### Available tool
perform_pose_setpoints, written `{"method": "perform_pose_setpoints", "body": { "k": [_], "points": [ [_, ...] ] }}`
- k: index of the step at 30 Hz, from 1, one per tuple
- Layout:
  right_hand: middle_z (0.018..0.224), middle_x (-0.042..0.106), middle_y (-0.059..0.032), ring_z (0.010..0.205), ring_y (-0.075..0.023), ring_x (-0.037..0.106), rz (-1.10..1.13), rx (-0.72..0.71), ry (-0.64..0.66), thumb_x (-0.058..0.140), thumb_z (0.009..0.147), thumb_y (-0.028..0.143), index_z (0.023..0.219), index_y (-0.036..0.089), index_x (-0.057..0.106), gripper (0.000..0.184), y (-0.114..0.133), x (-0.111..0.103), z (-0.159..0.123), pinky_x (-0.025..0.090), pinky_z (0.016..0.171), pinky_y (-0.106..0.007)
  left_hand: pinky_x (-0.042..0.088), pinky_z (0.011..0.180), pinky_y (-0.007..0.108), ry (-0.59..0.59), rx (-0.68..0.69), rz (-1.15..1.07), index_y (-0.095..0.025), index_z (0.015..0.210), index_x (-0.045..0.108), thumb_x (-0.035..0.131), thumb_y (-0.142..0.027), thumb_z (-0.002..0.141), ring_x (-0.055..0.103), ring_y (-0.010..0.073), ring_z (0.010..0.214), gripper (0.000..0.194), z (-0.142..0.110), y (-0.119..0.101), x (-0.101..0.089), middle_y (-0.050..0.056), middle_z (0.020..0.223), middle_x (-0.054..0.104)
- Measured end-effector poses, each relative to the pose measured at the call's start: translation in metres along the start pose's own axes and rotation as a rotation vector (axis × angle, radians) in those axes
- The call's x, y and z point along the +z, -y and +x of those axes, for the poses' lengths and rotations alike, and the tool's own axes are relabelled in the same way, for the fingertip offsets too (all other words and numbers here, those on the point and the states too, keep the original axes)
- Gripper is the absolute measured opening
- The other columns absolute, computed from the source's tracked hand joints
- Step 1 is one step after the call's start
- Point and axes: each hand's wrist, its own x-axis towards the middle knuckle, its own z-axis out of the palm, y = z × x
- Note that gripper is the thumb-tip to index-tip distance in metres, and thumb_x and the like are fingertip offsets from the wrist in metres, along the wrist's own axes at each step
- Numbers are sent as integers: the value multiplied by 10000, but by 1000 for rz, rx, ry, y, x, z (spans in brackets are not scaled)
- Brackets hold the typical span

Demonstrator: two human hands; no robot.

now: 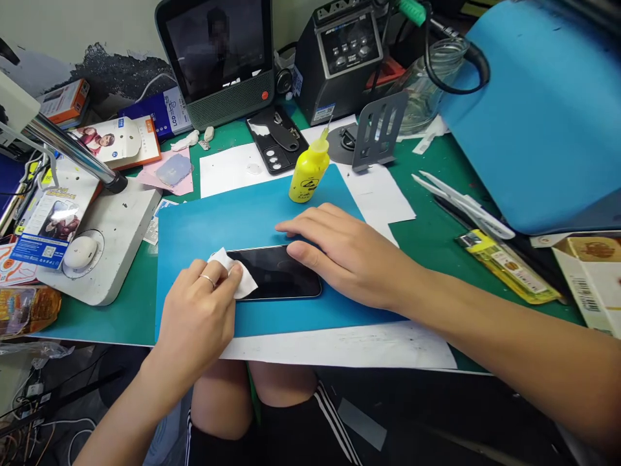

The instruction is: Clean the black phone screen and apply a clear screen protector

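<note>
A black smartphone [281, 278] lies flat, long side toward me, on a blue mat [213, 223]. My left hand [201, 304] is closed on a folded white wipe [247, 283], which is pressed against the phone's left end. A ring is on one of its fingers. My right hand [334, 252] rests over the phone's right end with fingers stretched out, the thumb on the glass and nothing held. Just behind that hand stands a yellow dispenser bottle [309, 173] with a needle tip, upright on the mat's far edge.
Behind the mat lie a black phone case [276, 145] and a grey metal stand [381, 133]. White tweezers [466, 206] and a yellow packet [509, 266] are at right. A lamp base [101, 259] fills the left. A screen device [218, 58] and a black control station [339, 58] stand at the back.
</note>
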Motion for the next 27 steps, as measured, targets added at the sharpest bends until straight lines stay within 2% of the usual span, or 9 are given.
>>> {"method": "perform_pose_setpoints", "body": {
  "k": [3,8,14,22,27],
  "points": [
    [1116,753,-147,1049,-299,642,3,-1,-5,339,1094,547,1245,163,710,555,-1,0,0,522,923,-481,469,689,380,16,5,-5,-153,1213,705,437,-89,1033,506,229,802,329,3,0,1,81,930,683],
    [1109,749,-155,1042,-293,636,-3,-4,-8,320,1096,553,1250,140,707,587,-1,1,0,521,924,-473,470,666,373,-17,36,-68,-101,1223,695,439,-71,1028,492,224,794,323,2,-7,0,88,913,677],
    [1126,748,-152,1058,-292,635,5,1,-15,319,1097,553,1257,138,703,587,-1,1,0,517,936,-474,450,640,377,-39,71,-50,-133,1169,697,446,-96,1038,517,224,785,285,4,-17,3,82,886,679],
    [1111,748,-145,1057,-295,637,16,0,-33,313,1089,578,1246,162,710,596,-2,2,0,515,940,-473,444,627,371,-61,100,-50,-133,1246,645,442,-84,1037,532,206,740,295,-2,-30,5,72,877,677],
    [1136,747,-158,1057,-291,632,10,0,-6,302,1089,586,1264,119,704,640,-1,0,2,515,947,-467,454,624,365,-52,103,-64,-104,1295,606,460,-55,1026,512,208,742,310,-3,-31,3,63,873,681]
  ]
}}
